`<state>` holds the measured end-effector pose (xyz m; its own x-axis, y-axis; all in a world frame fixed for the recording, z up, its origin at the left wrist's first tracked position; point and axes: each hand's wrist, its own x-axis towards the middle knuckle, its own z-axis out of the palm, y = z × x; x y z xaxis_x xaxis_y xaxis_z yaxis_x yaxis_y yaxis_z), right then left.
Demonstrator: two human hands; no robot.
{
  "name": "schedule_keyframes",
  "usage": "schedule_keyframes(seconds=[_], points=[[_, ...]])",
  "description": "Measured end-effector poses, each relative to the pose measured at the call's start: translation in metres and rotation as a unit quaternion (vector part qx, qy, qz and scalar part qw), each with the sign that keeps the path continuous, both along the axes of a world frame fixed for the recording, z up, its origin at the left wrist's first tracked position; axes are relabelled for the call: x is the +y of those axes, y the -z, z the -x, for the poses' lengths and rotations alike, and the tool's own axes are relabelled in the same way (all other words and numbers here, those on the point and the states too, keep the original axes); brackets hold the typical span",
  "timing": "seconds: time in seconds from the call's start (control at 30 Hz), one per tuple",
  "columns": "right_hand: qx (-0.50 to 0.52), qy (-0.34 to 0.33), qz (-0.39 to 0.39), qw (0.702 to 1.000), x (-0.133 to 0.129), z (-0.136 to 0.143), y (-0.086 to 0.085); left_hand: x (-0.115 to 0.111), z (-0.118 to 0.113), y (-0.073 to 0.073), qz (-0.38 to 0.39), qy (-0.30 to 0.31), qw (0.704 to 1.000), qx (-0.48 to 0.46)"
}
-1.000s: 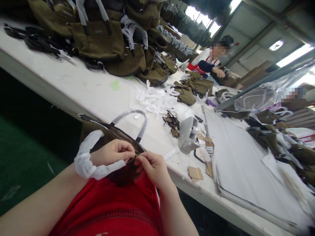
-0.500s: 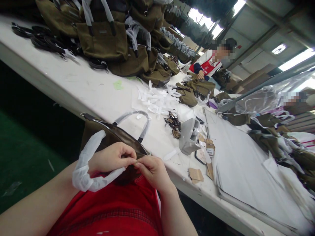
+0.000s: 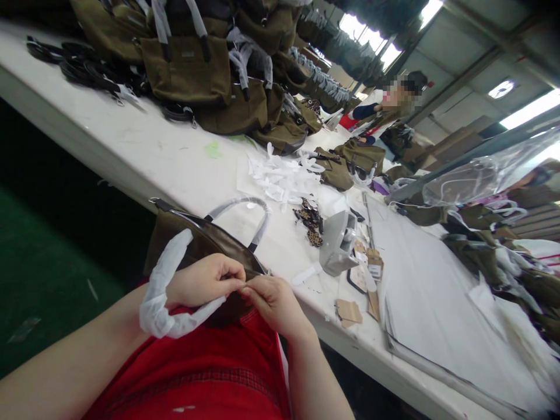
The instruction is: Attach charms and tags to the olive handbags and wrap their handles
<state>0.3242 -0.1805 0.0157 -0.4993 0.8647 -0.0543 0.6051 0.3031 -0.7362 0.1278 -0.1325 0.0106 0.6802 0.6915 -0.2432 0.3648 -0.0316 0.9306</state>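
An olive-brown bag [image 3: 168, 236] with an open zipper leans against the table edge, close to my body. One wrapped handle [image 3: 163, 291] loops around my left wrist; the other wrapped handle [image 3: 240, 201] lies over the table. My left hand [image 3: 212, 280] is closed, thumb and forefinger pinched together at the bag's near side. Right beside it, fingertips touching, my right hand [image 3: 273, 300] is closed in a pinch too. What sits between the fingertips is too small to make out.
The white table [image 3: 153, 157] holds piled olive bags [image 3: 188, 73], black straps [image 3: 87, 70], white wrapping pieces [image 3: 280, 175], leopard-print tags [image 3: 312, 224], a grey dispenser [image 3: 336, 242] and brown card pieces [image 3: 349, 312]. A person in red [image 3: 350, 121] stands across the table.
Both hands keep their pinch at nearly the same place. The wrapped handle on my left wrist has shifted slightly right. Across the table, the person has raised an arm and holds up a bag.
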Motion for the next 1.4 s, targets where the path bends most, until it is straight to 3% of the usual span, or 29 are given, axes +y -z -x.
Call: schedule_keyframes(seconds=[0.23, 0.33, 0.4, 0.47, 0.57, 0.67, 0.8, 0.97, 1.07, 1.13, 1.2, 1.27, 1.33, 1.4], points=[[-0.045, -0.015, -0.020, 0.999, 0.003, 0.001, 0.000, -0.001, 0.001, 0.004, 0.049, -0.011, 0.998, -0.023], [-0.019, 0.015, -0.022, 0.999, 0.007, 0.004, 0.005, 0.002, -0.001, 0.011, 0.077, -0.045, 0.994, -0.070], [0.011, 0.080, -0.021, 0.997, 0.010, 0.007, 0.011, 0.005, -0.003, 0.018, 0.079, -0.116, 0.983, -0.120], [0.041, 0.165, -0.026, 0.985, 0.011, 0.009, 0.016, 0.006, -0.003, 0.026, 0.051, -0.229, 0.962, -0.140], [0.067, 0.266, -0.050, 0.960, 0.005, 0.009, 0.019, 0.004, 0.007, 0.038, -0.022, -0.349, 0.933, -0.086], [0.029, 0.284, -0.061, 0.956, -0.004, 0.010, 0.021, -0.004, 0.018, 0.047, -0.108, -0.320, 0.941, 0.021], [-0.042, 0.228, 0.021, 0.972, -0.011, 0.019, 0.034, -0.019, 0.019, 0.059, -0.169, -0.246, 0.946, 0.124], [-0.059, 0.233, 0.043, 0.970, -0.009, 0.032, 0.056, -0.027, 0.010, 0.072, -0.084, -0.210, 0.971, 0.070], [0.031, 0.241, 0.095, 0.965, -0.007, 0.031, 0.067, -0.026, 0.009, 0.068, 0.039, -0.204, 0.977, -0.038], [0.130, 0.246, 0.174, 0.944, -0.005, 0.031, 0.072, -0.026, 0.009, 0.061, 0.070, -0.193, 0.977, -0.064], [0.229, 0.243, 0.242, 0.911, -0.002, 0.031, 0.076, -0.028, 0.009, 0.053, 0.009, -0.186, 0.982, -0.011], [0.305, 0.222, 0.273, 0.885, 0.001, 0.029, 0.078, -0.033, 0.008, 0.047, -0.110, -0.190, 0.973, 0.073], [0.348, 0.185, 0.282, 0.875, 0.004, 0.025, 0.077, -0.038, 0.008, 0.046, -0.231, -0.207, 0.943, 0.118], [0.363, 0.137, 0.292, 0.874, 0.006, 0.017, 0.075, -0.041, 0.007, 0.048, -0.304, -0.245, 0.911, 0.131]])
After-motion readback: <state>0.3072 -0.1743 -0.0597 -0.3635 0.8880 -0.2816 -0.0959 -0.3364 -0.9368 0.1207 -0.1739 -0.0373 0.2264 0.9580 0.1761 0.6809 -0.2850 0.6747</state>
